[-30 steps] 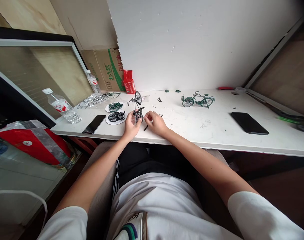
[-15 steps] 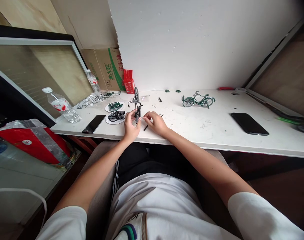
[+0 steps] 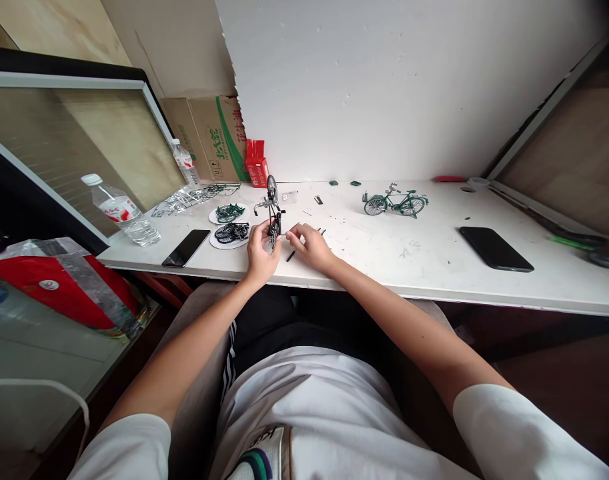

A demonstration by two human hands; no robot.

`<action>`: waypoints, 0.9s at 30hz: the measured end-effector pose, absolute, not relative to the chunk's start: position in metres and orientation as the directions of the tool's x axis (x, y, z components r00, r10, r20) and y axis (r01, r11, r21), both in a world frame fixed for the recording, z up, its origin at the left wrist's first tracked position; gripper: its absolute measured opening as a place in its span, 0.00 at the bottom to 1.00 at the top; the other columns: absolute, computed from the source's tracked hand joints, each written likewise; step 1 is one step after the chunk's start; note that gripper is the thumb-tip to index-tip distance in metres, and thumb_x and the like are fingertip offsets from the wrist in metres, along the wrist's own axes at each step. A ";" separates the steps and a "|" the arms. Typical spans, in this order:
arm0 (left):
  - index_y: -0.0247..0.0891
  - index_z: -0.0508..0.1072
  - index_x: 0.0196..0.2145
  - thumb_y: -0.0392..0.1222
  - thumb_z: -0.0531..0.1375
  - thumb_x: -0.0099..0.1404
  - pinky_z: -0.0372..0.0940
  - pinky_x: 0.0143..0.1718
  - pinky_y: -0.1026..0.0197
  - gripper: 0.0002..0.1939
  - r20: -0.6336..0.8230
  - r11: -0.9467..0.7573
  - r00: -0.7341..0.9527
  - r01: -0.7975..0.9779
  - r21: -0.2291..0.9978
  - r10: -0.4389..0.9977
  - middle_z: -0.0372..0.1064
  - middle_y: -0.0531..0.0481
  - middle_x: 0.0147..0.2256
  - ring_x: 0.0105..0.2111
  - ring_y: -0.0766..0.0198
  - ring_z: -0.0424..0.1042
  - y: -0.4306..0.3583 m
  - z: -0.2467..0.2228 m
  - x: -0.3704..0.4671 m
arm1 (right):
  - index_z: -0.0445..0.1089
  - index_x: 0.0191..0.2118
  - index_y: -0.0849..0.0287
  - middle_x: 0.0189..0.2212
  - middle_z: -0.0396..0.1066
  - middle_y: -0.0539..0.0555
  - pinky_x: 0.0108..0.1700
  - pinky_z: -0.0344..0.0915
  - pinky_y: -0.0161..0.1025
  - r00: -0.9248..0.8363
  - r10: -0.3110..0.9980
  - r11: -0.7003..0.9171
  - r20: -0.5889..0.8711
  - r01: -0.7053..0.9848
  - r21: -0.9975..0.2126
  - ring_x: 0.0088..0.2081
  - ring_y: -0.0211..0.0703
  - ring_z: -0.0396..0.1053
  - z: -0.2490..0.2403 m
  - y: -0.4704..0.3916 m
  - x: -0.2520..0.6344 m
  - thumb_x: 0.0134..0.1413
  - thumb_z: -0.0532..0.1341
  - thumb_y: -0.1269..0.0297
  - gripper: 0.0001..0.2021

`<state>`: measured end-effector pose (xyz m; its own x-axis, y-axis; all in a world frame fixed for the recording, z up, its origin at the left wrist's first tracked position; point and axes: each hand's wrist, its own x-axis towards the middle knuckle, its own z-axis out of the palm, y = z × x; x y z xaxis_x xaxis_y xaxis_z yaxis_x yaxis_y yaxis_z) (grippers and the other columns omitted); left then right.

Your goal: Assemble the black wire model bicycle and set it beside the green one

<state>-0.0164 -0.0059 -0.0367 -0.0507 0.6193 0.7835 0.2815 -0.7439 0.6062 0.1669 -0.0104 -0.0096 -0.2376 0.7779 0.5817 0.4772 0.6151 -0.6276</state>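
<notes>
Black model bicycle [image 3: 274,229]: grasped in my left hand [image 3: 262,257] at the tabletop [image 3: 374,257], lower part partly hidden; upper wheel [image 3: 271,189] more edge-on than earlier. Right hand [image 3: 309,247]: beside it, grip I cannot tell.

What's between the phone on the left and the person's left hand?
A round white plate bearing small black bicycle parts lies between the phone and the left hand; the head view shows it.

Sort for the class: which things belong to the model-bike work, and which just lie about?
Probably the work: black model bike; green model bike; green parts; black parts
Lying about: left phone; right phone; near bottle; far bottle; red box; cardboard box
</notes>
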 end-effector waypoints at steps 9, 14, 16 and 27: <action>0.39 0.72 0.62 0.54 0.65 0.75 0.77 0.56 0.53 0.25 0.790 -0.749 -0.047 0.288 0.597 0.612 0.72 0.35 0.57 0.60 0.50 0.76 -0.007 -0.034 -0.015 | 0.72 0.42 0.55 0.36 0.78 0.54 0.44 0.66 0.43 -0.240 0.800 0.599 0.550 0.380 -0.705 0.38 0.48 0.74 -0.005 -0.015 0.167 0.75 0.57 0.41 0.21; 0.39 0.74 0.62 0.53 0.66 0.74 0.77 0.55 0.53 0.24 0.788 -0.742 -0.054 0.304 0.598 0.613 0.73 0.36 0.56 0.59 0.51 0.76 -0.009 -0.033 -0.016 | 0.70 0.39 0.54 0.37 0.77 0.56 0.45 0.68 0.44 -0.227 0.778 0.623 0.585 0.399 -0.673 0.39 0.49 0.73 -0.007 -0.011 0.169 0.73 0.58 0.38 0.23; 0.40 0.74 0.62 0.52 0.66 0.74 0.77 0.55 0.53 0.24 0.789 -0.741 -0.044 0.316 0.593 0.612 0.73 0.37 0.56 0.58 0.51 0.77 -0.010 -0.032 -0.017 | 0.70 0.39 0.54 0.36 0.76 0.55 0.45 0.67 0.44 -0.236 0.776 0.625 0.585 0.412 -0.663 0.38 0.48 0.72 -0.007 -0.010 0.170 0.73 0.58 0.39 0.22; 0.39 0.76 0.62 0.45 0.69 0.70 0.79 0.53 0.54 0.25 0.772 -0.741 -0.012 0.274 0.614 0.635 0.74 0.37 0.54 0.55 0.52 0.78 -0.011 -0.031 -0.016 | 0.71 0.37 0.55 0.34 0.77 0.54 0.42 0.67 0.43 -0.229 0.802 0.597 0.552 0.348 -0.723 0.35 0.47 0.72 -0.007 -0.011 0.170 0.71 0.60 0.39 0.23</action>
<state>-0.0164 -0.0109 -0.0314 -0.0122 0.6352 0.7723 0.2739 -0.7407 0.6135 0.1697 -0.0113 -0.0067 -0.2289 0.8021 0.5516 0.3481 0.5966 -0.7231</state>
